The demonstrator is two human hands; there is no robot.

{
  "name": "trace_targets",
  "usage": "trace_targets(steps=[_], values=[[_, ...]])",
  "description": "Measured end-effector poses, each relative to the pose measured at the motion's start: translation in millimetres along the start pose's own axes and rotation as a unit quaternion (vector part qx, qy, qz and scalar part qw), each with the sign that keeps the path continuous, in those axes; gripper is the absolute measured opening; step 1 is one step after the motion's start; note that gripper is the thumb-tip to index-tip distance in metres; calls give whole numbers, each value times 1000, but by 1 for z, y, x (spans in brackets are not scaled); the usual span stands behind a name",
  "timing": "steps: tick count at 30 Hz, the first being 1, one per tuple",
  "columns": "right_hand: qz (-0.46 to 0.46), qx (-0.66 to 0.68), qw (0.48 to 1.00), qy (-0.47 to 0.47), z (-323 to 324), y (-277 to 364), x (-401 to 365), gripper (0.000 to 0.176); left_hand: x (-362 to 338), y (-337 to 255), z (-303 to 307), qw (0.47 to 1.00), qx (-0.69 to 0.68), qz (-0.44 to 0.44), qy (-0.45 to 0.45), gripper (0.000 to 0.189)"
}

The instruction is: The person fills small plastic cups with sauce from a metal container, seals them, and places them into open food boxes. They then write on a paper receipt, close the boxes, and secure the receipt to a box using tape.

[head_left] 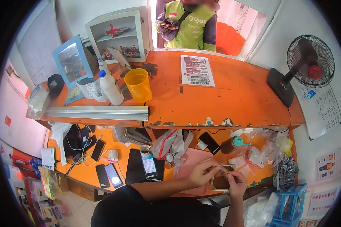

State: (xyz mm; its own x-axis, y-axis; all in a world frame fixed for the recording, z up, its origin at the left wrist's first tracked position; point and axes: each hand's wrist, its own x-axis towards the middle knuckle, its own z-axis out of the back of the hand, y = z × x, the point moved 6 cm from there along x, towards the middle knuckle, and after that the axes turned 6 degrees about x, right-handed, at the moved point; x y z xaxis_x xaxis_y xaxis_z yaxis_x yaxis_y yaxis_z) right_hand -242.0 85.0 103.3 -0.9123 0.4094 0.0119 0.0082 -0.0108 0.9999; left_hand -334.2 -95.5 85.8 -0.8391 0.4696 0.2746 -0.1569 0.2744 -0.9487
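My left hand (204, 173) reaches in from the left, fingers pinched together. Close by on its right, my right hand (235, 184) is closed with its fingertips almost meeting the left ones. Between them is something small and thin, too small to name. Right under both hands sits a rectangular metal-rimmed container (218, 184) with a brownish inside, partly hidden by them. A pink tray or board (193, 160) lies beneath my left hand and forearm.
Phones (150, 166) and cables lie left on the lower desk. A bottle with a turquoise lid (234, 143) and plastic bags (269, 147) are right. Above, the orange counter (223, 102) holds a yellow jug (138, 85) and a fan (308, 62). A person in a green vest (191, 24) stands beyond.
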Motion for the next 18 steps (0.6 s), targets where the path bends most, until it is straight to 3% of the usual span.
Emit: trace_targets(steps=[3, 5, 10, 12, 14, 16, 18], values=[[-17, 10, 1000, 13, -3, -8, -3, 11, -1, -10, 3, 999, 30, -14, -9, 10], [24, -57, 997, 44, -7, -3, -2, 9, -3, -12, 0, 999, 41, -28, -17, 9], [101, -65, 991, 59, -19, 36, -2, 9, -4, -13, -12, 997, 30, -49, -44, 7], [108, -47, 991, 69, -20, 39, -3, 10, -5, -5, -17, 999, 1, -27, -29, 7], [55, -20, 995, 78, -19, 32, -5, 10, -7, -4, -21, 1000, -10, -25, -14, 7], [86, -43, 993, 74, -18, 36, -6, 9, -6, -5, -22, 1000, -20, -21, 1, 7], [117, -66, 988, 71, -17, 41, -6, 8, -2, -19, -23, 995, 16, -86, 38, 7]])
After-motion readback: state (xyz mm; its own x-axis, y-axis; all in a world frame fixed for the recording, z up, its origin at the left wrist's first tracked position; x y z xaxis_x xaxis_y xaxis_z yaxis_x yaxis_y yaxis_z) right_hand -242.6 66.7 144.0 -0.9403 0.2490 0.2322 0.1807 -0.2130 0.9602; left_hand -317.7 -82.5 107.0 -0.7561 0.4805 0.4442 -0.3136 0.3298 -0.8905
